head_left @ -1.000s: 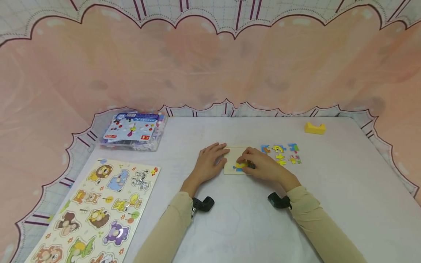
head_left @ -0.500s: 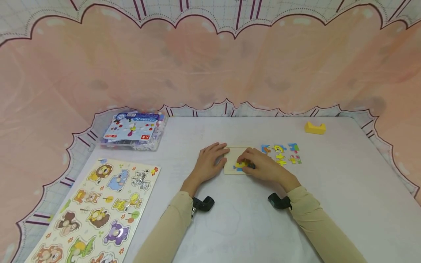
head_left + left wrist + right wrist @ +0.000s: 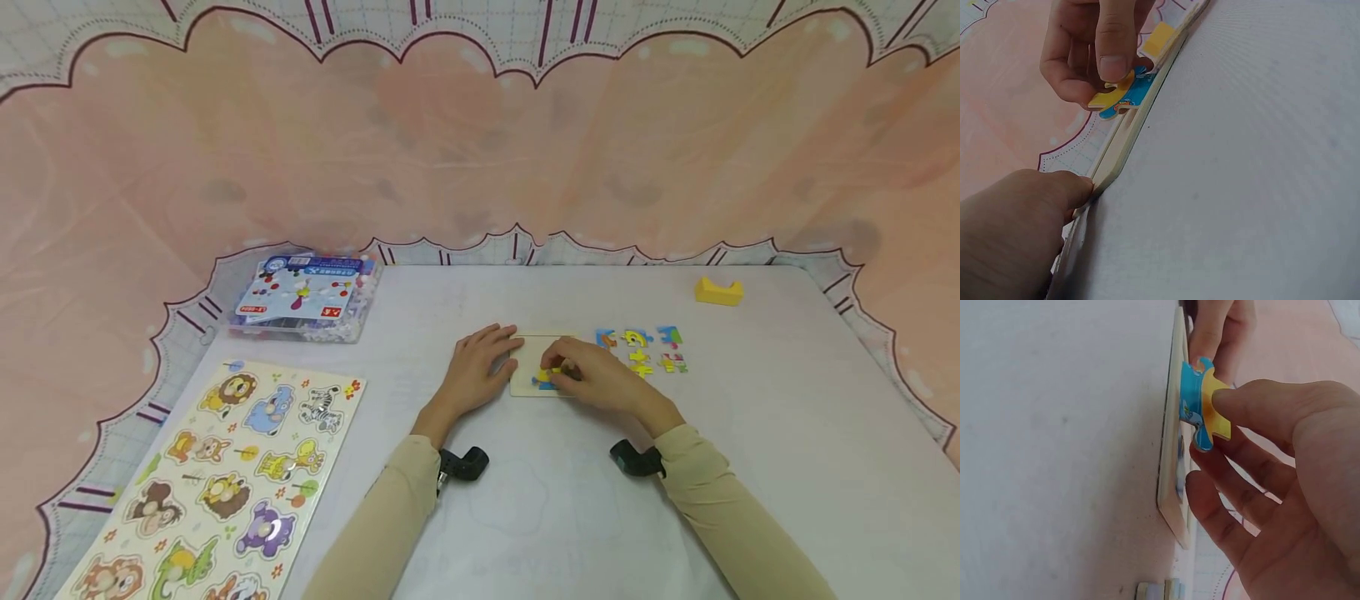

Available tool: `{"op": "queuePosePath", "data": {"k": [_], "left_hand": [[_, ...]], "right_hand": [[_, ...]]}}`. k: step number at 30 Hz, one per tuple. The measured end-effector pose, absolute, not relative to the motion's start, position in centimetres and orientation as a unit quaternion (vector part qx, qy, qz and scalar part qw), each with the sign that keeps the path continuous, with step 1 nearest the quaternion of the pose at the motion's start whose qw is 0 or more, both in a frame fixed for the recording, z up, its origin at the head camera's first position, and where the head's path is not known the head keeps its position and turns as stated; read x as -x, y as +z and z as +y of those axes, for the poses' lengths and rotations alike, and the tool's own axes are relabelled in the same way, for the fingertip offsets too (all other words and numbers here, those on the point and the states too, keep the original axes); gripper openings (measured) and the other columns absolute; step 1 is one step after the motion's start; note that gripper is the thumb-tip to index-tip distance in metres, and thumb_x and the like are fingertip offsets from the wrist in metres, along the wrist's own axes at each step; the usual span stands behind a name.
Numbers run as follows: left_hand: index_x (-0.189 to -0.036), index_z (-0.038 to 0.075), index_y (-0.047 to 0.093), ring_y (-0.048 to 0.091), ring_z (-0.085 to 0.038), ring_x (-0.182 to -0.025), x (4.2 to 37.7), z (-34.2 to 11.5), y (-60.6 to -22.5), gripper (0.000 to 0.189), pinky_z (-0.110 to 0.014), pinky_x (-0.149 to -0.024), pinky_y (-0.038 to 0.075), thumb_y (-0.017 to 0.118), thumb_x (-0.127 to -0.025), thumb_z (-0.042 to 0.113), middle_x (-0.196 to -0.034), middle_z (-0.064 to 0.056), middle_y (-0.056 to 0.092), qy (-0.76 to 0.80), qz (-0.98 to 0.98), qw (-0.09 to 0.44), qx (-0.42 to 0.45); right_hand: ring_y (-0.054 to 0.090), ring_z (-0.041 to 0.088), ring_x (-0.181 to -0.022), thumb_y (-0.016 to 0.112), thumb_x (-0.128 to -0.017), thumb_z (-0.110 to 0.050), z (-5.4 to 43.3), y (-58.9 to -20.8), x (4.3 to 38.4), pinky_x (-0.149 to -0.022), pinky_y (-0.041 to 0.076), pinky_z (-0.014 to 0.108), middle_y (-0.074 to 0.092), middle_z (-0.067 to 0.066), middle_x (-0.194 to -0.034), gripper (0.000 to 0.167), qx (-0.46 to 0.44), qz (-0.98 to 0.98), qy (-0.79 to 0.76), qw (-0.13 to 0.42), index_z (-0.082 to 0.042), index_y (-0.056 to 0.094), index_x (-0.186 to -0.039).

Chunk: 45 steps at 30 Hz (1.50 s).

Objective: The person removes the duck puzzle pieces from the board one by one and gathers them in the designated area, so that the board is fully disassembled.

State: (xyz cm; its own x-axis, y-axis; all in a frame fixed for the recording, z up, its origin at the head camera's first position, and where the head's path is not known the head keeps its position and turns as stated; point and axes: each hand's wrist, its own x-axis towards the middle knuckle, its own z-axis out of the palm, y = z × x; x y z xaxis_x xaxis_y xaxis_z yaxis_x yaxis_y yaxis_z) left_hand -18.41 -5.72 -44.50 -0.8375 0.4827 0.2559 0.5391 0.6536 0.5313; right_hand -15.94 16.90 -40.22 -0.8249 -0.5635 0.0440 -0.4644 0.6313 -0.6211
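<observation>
A pale wooden puzzle tray (image 3: 525, 358) lies mid-table. My left hand (image 3: 474, 372) rests at its left edge, fingers extended and thumb near the rim; the left wrist view shows the fingertips touching the tray's corner. My right hand (image 3: 603, 377) is over the tray's right part and pinches a yellow and blue jigsaw piece (image 3: 1210, 409) between thumb and fingers. The piece (image 3: 1124, 95) stands tilted, its blue side low against the tray. The right hand hides much of the tray's inside. Several loose jigsaw pieces (image 3: 640, 363) lie just right of the tray.
A large animal puzzle board (image 3: 247, 458) covers the table's left front. Behind it stands a clear plastic box (image 3: 300, 300) with a blue label. A yellow notched block (image 3: 718, 292) sits at the back right. A patterned curtain (image 3: 480, 158) hangs behind the table.
The right hand's fingers and thumb have shifted slightly around the jigsaw piece, which stays over the tray. The left hand keeps its place.
</observation>
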Motion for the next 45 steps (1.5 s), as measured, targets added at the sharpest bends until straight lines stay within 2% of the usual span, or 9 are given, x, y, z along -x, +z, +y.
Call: {"op": "queuePosePath", "data": {"k": [3,12,22,32,45], "left_hand": [[-0.129,0.016,0.059,0.034,-0.025,-0.139,18.4,-5.7,-44.5,0.036,-0.054,-0.108,0.027,0.056,-0.094,0.023,-0.144,-0.003,0.048,-0.306,-0.909,0.044,0.281],[-0.129,0.016,0.059,0.035,-0.025,-0.139,18.3,-5.6,-44.5,0.036,-0.054,-0.107,0.028,0.057,-0.094,0.022,-0.144,-0.003,0.048,-0.306,-0.909,0.046,0.279],[-0.129,0.016,0.059,0.035,-0.026,-0.139,18.4,-5.5,-44.6,0.036,-0.054,-0.107,0.028,0.057,-0.094,0.023,-0.144,-0.002,0.048,-0.304,-0.908,0.046,0.283],[-0.13,0.016,0.058,0.034,-0.026,-0.139,18.4,-5.6,-44.4,0.037,-0.055,-0.108,0.027,0.056,-0.094,0.023,-0.145,-0.003,0.047,-0.3,-0.912,0.037,0.279],[-0.13,0.016,0.058,0.034,-0.026,-0.139,18.3,-5.7,-44.3,0.036,-0.055,-0.108,0.027,0.056,-0.094,0.022,-0.144,-0.003,0.047,-0.304,-0.911,0.038,0.276]], "right_hand": [[0.056,0.01,-0.092,0.062,-0.091,-0.013,16.9,-40.3,15.9,-0.079,0.05,0.027,0.06,-0.005,-0.103,0.014,0.285,0.899,-0.325,0.079,-0.015,0.058,-0.104],[0.055,0.01,-0.083,0.061,-0.091,-0.011,17.0,-40.1,15.8,-0.072,0.048,0.023,0.062,-0.006,-0.092,0.009,0.279,0.893,-0.344,0.075,-0.016,0.059,-0.098],[0.059,0.011,-0.085,0.059,-0.092,-0.011,18.0,-39.8,15.6,-0.07,0.05,0.024,0.063,-0.004,-0.091,0.006,0.274,0.883,-0.377,0.056,-0.014,0.058,-0.097],[0.056,0.011,-0.085,0.06,-0.091,-0.013,19.7,-39.9,15.4,-0.075,0.049,0.024,0.062,-0.005,-0.09,0.007,0.248,0.902,-0.349,0.049,-0.016,0.058,-0.097],[0.054,0.014,-0.083,0.061,-0.091,-0.01,21.9,-40.0,14.9,-0.072,0.049,0.022,0.061,-0.003,-0.088,0.007,0.224,0.906,-0.357,0.05,-0.014,0.058,-0.096]]}}
